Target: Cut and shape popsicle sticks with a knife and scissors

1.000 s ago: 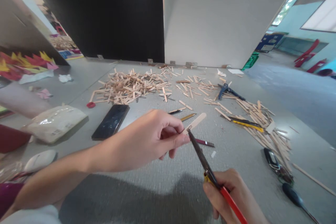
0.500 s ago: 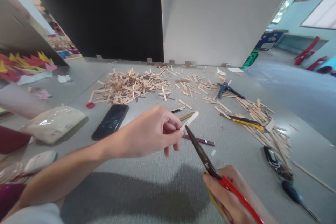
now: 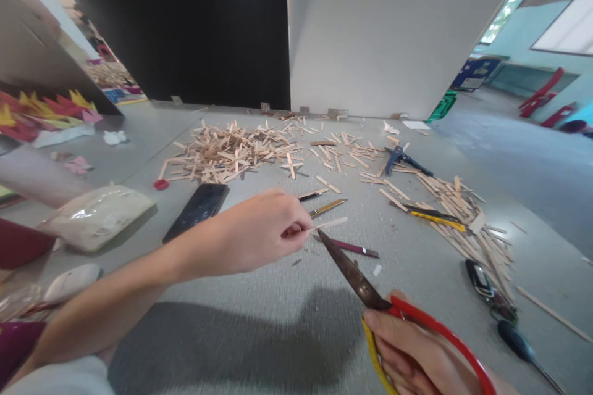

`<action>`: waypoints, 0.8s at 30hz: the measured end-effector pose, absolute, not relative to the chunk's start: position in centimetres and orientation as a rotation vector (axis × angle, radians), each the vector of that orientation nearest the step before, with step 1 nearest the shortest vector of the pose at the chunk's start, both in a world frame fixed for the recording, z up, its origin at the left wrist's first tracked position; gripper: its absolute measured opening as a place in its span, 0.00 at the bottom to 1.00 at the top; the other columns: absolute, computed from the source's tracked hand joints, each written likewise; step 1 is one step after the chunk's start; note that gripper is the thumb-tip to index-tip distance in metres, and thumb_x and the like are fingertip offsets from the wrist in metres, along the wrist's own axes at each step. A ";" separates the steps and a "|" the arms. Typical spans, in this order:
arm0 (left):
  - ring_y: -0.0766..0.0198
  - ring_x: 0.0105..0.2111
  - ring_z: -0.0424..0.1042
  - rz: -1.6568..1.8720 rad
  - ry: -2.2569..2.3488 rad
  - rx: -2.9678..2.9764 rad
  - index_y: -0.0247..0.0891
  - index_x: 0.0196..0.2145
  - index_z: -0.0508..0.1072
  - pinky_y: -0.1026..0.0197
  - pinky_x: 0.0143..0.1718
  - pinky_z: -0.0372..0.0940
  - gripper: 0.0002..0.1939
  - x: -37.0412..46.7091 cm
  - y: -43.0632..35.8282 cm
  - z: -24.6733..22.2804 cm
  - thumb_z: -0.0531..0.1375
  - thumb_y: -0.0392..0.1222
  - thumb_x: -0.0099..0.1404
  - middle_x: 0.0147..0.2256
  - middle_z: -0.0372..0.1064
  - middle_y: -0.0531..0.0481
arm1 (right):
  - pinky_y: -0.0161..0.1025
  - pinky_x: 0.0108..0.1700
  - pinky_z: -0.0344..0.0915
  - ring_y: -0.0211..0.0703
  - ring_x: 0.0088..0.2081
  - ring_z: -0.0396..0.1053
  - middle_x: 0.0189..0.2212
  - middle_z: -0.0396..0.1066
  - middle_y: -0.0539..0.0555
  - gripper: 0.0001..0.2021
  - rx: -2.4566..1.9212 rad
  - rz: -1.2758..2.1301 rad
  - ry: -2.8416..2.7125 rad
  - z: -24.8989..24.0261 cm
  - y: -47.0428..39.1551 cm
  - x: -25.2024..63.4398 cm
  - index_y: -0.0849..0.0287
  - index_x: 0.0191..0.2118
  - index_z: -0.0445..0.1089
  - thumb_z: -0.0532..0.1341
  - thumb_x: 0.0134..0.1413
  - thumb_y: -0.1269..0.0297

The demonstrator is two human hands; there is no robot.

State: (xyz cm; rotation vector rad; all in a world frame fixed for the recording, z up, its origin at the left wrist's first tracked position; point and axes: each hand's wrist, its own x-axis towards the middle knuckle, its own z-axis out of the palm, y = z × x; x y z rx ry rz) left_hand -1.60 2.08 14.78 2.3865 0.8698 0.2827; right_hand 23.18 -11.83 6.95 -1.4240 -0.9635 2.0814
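Note:
Between the thumb and fingers of my left hand [image 3: 259, 228] is a pale wooden craft stick [image 3: 331, 223], its free end pointing right. My right hand [image 3: 417, 345] is closed around scissors [image 3: 354, 281] with one red and one yellow handle. The blades lie together, and their tips are close beside the stick just off my left fingertips; whether they touch it I cannot tell. Under and beyond the stick, a gold pen-like tool [image 3: 328, 207], a black one [image 3: 309, 196] and dark red tweezers [image 3: 356, 249] lie on the table.
A heap of craft sticks [image 3: 231, 151] lies at the back. On the right are blue-handled pliers [image 3: 401, 159], a yellow cutter [image 3: 438, 220], more sticks [image 3: 458, 203], keys [image 3: 479, 278] and a screwdriver [image 3: 516, 340]. A phone [image 3: 197, 207] and a plastic packet [image 3: 102, 216] are at left.
The stick has turned flatter and now shows its narrow side. My left fingers have drawn closer together, small scraps lie below them, and the scissor tips have shifted slightly left and down.

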 end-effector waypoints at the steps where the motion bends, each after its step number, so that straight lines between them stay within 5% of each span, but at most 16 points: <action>1: 0.69 0.21 0.56 0.273 0.868 2.455 0.39 0.20 0.63 0.60 0.28 0.49 0.22 -1.7 2.2 14.7 0.57 0.36 0.73 0.19 0.58 0.58 | 0.31 0.11 0.39 0.29 0.09 0.42 0.06 0.45 0.40 0.39 -1.408 2.118 -0.925 7.2 -11.6 23.1 0.50 0.14 0.55 0.67 0.45 0.20; 6: 0.68 0.21 0.62 0.285 0.909 2.408 0.39 0.25 0.69 0.62 0.28 0.55 0.20 -1.8 2.8 14.9 0.55 0.40 0.78 0.20 0.66 0.57 | 0.29 0.13 0.43 0.28 0.10 0.44 0.07 0.47 0.40 0.41 -1.464 2.057 -0.898 7.8 -11.4 23.3 0.51 0.15 0.54 0.67 0.39 0.16; 10: 0.68 0.24 0.75 0.278 0.877 2.093 0.39 0.32 0.75 0.67 0.27 0.64 0.17 -1.4 2.5 15.8 0.56 0.44 0.79 0.28 0.79 0.53 | 0.32 0.23 0.58 0.33 0.16 0.58 0.13 0.57 0.41 0.39 -1.449 1.752 -1.041 7.3 -12.3 23.9 0.53 0.24 0.61 0.64 0.50 0.17; 15: 0.68 0.24 0.75 0.321 0.857 2.006 0.38 0.35 0.77 0.68 0.26 0.66 0.15 -1.3 1.9 16.2 0.57 0.45 0.79 0.28 0.80 0.53 | 0.36 0.30 0.59 0.36 0.23 0.62 0.24 0.73 0.51 0.38 -1.409 1.616 -1.225 7.1 -12.8 24.1 0.56 0.34 0.68 0.62 0.57 0.19; 24: 0.67 0.22 0.73 0.378 0.923 1.941 0.38 0.35 0.77 0.67 0.26 0.66 0.11 -0.1 1.7 15.7 0.60 0.44 0.75 0.26 0.78 0.53 | 0.40 0.29 0.58 0.40 0.22 0.61 0.22 0.71 0.52 0.38 -1.564 1.566 -1.204 6.2 -13.1 23.2 0.54 0.28 0.67 0.62 0.52 0.18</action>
